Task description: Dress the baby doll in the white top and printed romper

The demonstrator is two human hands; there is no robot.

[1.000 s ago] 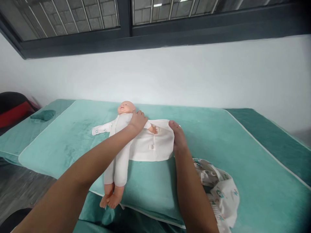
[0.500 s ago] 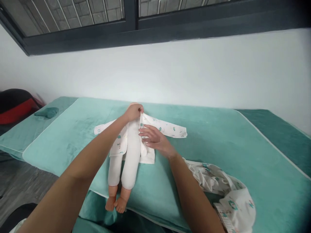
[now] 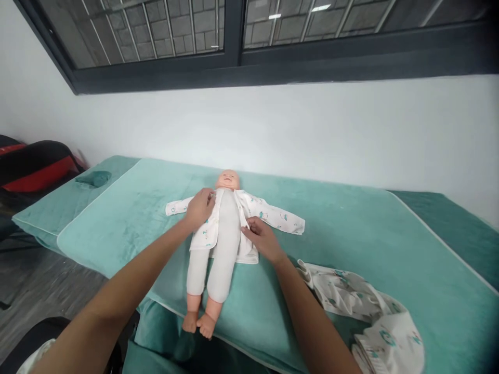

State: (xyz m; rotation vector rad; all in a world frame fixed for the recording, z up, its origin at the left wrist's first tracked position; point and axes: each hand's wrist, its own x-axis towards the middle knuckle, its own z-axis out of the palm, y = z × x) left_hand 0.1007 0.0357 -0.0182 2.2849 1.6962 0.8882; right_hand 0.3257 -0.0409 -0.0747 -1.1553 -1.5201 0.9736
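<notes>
A baby doll lies on its back with its bare feet toward me, its body and legs white. It wears a white printed baby jacket, open down the front, with both sleeves spread sideways. At the chest on the left side, my left hand has its fingers closed on the jacket's front panel. My right hand pinches the edge of the other front panel beside the doll's belly. The doll's hands do not show.
A crumpled white printed cloth lies on the green padded bed, right of my right forearm. Behind the bed is a white wall with a dark-framed window. Black and red chairs stand at the left.
My left hand has moved down from the doll's neck to its chest, uncovering the face. My right hand's spread fingers have closed at the jacket's edge. The camera view has shifted.
</notes>
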